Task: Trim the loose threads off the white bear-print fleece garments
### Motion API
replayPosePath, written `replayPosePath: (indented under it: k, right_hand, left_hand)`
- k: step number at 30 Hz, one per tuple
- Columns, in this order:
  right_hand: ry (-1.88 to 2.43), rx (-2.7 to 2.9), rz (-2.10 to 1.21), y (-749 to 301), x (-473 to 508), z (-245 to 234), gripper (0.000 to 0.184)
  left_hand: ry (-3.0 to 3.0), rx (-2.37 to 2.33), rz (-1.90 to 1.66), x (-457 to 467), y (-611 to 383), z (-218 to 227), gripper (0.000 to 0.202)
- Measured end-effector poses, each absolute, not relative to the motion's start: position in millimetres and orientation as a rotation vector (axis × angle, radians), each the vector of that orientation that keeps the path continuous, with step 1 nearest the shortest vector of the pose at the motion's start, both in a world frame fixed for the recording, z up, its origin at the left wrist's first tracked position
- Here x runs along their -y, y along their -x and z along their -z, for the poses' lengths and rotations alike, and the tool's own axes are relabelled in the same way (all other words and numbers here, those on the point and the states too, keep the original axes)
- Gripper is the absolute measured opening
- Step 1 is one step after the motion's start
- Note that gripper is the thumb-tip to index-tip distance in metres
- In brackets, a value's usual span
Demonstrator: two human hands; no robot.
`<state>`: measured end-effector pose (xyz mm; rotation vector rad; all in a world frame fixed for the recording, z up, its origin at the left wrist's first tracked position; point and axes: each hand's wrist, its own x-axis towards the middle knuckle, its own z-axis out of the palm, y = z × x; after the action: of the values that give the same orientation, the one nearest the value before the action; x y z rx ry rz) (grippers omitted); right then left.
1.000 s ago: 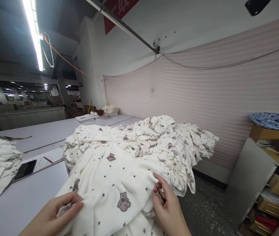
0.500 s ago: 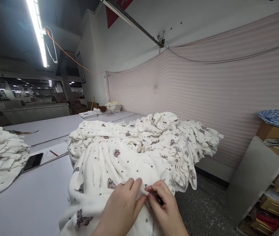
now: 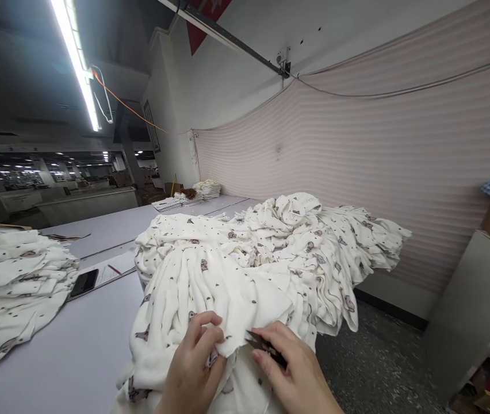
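White printed fabric (image 3: 232,287), with small dark dots and pinkish-grey animal figures, lies in a large gathered heap in front of me. Its near edge is pinched in my left hand (image 3: 197,362), with the fingers curled round a fold. My right hand (image 3: 288,365) is closed on a pair of dark thread snips (image 3: 266,348). The pointed blades face left, close to the fabric edge beside my left fingers. Most of the snips' body is hidden in my right palm.
At left, another heap of the same fabric (image 3: 16,287) lies on the pale table (image 3: 81,339). Beside it are a phone (image 3: 84,283) and paper with a red pen (image 3: 114,269). Folded cloth stacks (image 3: 206,190) stand farther back. A grey cabinet (image 3: 464,310) stands at right.
My hands have moved apart, and the snips' blades now show. My left hand has shifted left with the fabric edge. The view has turned slightly left.
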<state>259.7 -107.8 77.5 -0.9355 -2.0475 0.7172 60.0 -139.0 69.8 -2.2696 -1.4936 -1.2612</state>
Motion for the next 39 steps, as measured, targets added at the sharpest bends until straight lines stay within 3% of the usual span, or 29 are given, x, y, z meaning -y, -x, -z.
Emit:
replayPosePath:
  k: [39]
  right_hand:
    - [0.994,2.228,-0.602,-256,110,-90,0.025]
  left_hand:
    - [2.276,1.482,1.217,139,-57,-78,0.021]
